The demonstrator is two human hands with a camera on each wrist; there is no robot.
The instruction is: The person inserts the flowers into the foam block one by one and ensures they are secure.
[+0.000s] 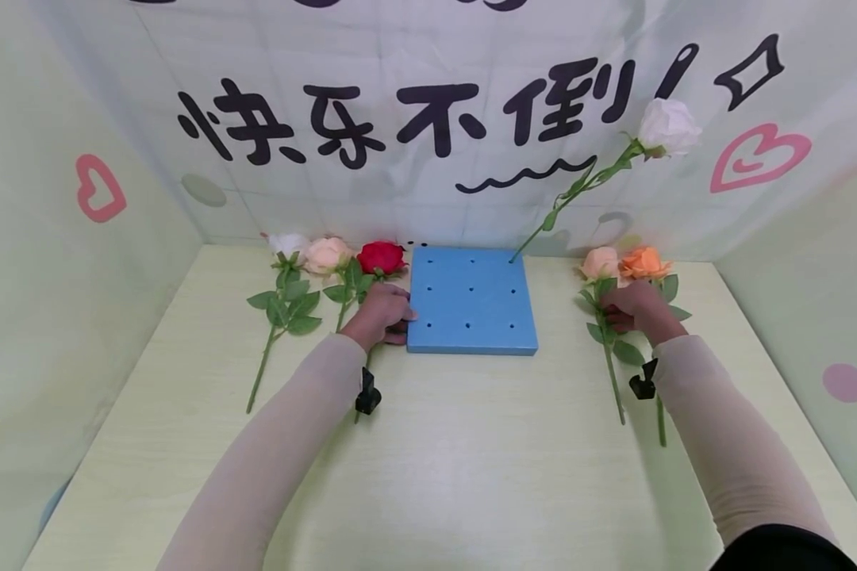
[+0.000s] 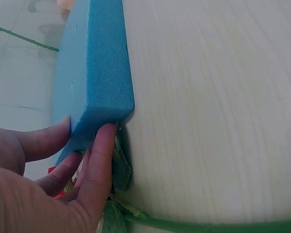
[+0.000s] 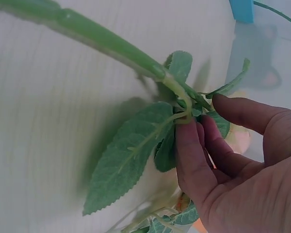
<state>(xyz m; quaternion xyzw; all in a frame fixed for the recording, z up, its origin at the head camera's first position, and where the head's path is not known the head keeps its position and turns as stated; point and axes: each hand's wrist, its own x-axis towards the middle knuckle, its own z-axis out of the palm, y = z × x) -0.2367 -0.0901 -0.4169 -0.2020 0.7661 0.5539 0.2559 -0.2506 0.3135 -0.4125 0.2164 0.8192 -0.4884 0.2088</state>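
Note:
My left hand (image 1: 382,312) is at the left side of a blue foam block (image 1: 448,308) with rows of small holes. In the left wrist view, its thumb lies against the holed face and its fingers against the side, gripping the edge. A white artificial rose (image 1: 667,127) stands tilted to the right in the block's back right hole. On the right, my right hand (image 1: 632,305) pinches the leafy stem of a light pink rose (image 1: 600,262) near its leaves (image 3: 131,155). An orange rose (image 1: 644,263) lies beside it, partly behind the hand and wrist.
Left of the block lie a red rose (image 1: 382,257), a pale pink rose (image 1: 328,254) and another white rose (image 1: 288,244), stems toward me. A printed cloth backdrop (image 1: 400,198) rises behind the pale wooden table (image 1: 464,452), with cloth walls on both sides.

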